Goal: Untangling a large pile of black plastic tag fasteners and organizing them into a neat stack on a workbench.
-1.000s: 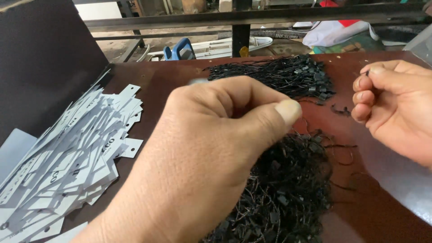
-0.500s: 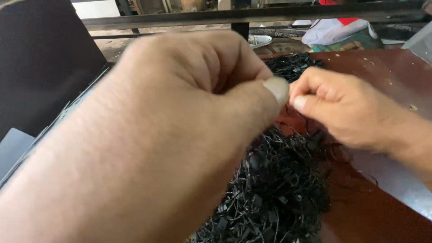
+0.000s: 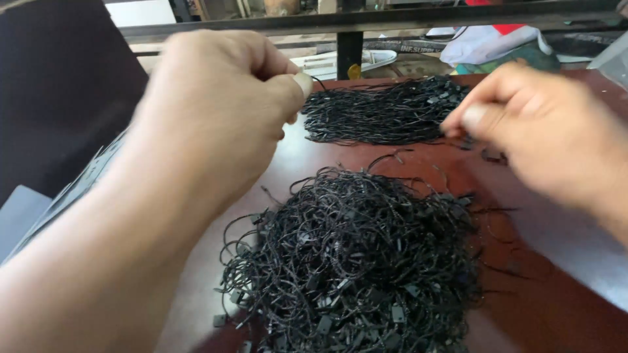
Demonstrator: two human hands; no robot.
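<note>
My left hand (image 3: 222, 108) is raised over the brown table (image 3: 562, 307), thumb and forefinger pinched on a thin black string tie (image 3: 318, 81) that pokes out at the thumb tip. My right hand (image 3: 543, 137) is blurred, with its fingertips drawn together at the right end of the far, neatly laid pile of black string ties (image 3: 386, 111). Whether it holds anything cannot be made out. A larger tangled heap of black string ties (image 3: 353, 261) lies in front of me between both arms.
White paper tags (image 3: 78, 189) lie at the left, mostly hidden by my left forearm, beside a dark board (image 3: 59, 85). A metal rail (image 3: 392, 16) runs across the back, with a white cloth bundle (image 3: 484, 42) beyond it.
My hands met in the middle, then parted. The left hand pulled back up and left, uncovering the piles. The right hand swung out to the far pile's right end.
</note>
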